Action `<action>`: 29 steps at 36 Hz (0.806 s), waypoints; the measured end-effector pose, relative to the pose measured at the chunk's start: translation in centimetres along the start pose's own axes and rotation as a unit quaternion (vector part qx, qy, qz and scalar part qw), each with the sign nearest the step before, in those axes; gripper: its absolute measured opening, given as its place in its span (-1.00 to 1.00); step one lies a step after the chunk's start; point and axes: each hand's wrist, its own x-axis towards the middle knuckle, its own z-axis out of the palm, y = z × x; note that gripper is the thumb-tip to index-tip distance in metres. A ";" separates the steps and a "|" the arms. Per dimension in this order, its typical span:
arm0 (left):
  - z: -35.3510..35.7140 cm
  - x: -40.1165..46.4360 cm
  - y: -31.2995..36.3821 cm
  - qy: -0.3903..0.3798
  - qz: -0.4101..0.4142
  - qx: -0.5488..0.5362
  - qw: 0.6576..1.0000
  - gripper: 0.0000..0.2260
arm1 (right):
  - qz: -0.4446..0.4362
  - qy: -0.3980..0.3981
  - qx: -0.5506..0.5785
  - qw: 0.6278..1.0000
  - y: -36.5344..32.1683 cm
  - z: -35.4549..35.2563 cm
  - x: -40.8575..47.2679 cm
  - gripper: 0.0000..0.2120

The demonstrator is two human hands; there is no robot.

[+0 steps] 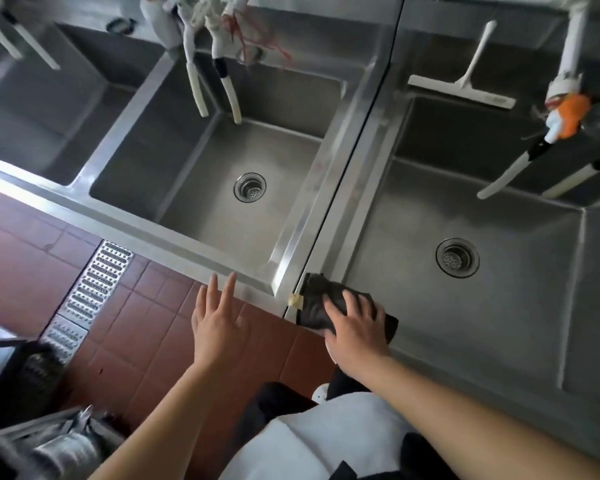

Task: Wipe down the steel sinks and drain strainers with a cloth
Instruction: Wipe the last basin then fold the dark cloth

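From the head view, the right hand (355,323) presses a black cloth (317,303) flat-fingered onto the front rim of the right steel sink (499,306). The left hand (217,322) hovers with fingers spread, holding nothing, near the middle sink (201,188) and its drain strainer (249,187).

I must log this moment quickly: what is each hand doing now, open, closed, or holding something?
Left hand: open, fingers spread, holding nothing, near the sink's front rim.
Right hand: open, fingers flat, pressing the dark cloth on the rim.

Hoses (506,178) over open right basin (499,306)
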 end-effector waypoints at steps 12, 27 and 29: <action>-0.7 3.5 1.3 -0.118 0.028 0.048 0.991 -0.35 | 0.138 -0.064 0.260 0.954 -0.2 -4.4 1.7 -0.64; -11.6 1.2 6.8 -0.265 0.500 -0.163 0.809 -0.29 | 0.285 0.122 0.774 0.552 -7.8 -13.0 -6.4 -0.52; -11.9 0.1 7.2 -0.250 0.543 -0.154 0.786 -0.32 | 0.284 0.119 0.797 0.519 -9.2 -12.8 -7.8 -0.50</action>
